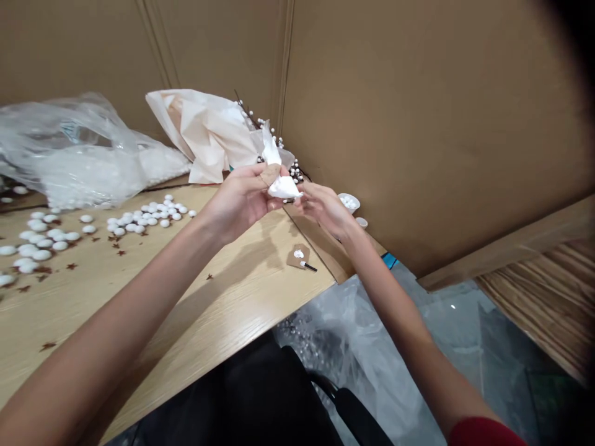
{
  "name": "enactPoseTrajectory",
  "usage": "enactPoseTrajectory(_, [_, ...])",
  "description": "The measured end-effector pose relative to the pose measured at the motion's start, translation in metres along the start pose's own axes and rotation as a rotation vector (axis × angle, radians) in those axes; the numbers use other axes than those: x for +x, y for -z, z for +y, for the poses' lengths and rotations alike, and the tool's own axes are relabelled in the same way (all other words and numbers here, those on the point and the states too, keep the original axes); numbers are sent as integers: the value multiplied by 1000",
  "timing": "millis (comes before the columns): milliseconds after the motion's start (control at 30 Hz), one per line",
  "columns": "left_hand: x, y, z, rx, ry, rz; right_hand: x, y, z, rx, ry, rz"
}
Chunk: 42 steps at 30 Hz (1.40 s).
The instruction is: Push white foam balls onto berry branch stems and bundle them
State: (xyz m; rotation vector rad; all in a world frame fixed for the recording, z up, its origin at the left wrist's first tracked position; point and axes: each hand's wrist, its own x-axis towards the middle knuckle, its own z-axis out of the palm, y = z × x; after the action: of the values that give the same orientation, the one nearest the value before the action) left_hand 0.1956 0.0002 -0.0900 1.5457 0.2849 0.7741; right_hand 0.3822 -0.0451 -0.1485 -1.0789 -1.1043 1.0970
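My left hand [246, 195] is closed around a white crumpled wrap [284, 187], thin paper or plastic by its look. One end sticks up above the fingers; the other narrows toward my right hand. A brown patch [269, 174] lies at the left thumb; I cannot tell if it is tape or paper. The bent fingers of my right hand [325, 207] come together at the wrap's narrow end, their tips partly hidden. Below the hands, a small brown card [297, 255] with a white blob lies on the table, a short dark stick [308, 266] with a white end at its edge.
White oval beads [149, 214] and brown stars [121, 253] are scattered on the table [242, 297]. Behind stand a clear plastic bag [88, 161], a cream paper bag [209, 133] and white-berried twigs [295, 168]. A small white cup [348, 201] sits right, beside cardboard [418, 124].
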Motion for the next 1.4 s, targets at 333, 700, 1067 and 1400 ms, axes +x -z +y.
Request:
enactPoseTrajectory(333, [-3,-6,7,-53,-33,80,-126,-9,32,-1087,12,60])
enactPoseTrajectory(700, [-4,-6,5,-249,29,109,-115,-12,42,-1057,-2,106])
enactPoseTrajectory(1067, [-4,1,7,-245,11,121,-106,-3,46,-348,-58,231])
enactPoseTrajectory(1400, [-6,1,7,-135,-23,88,-111,-29,-19,-392,548,456])
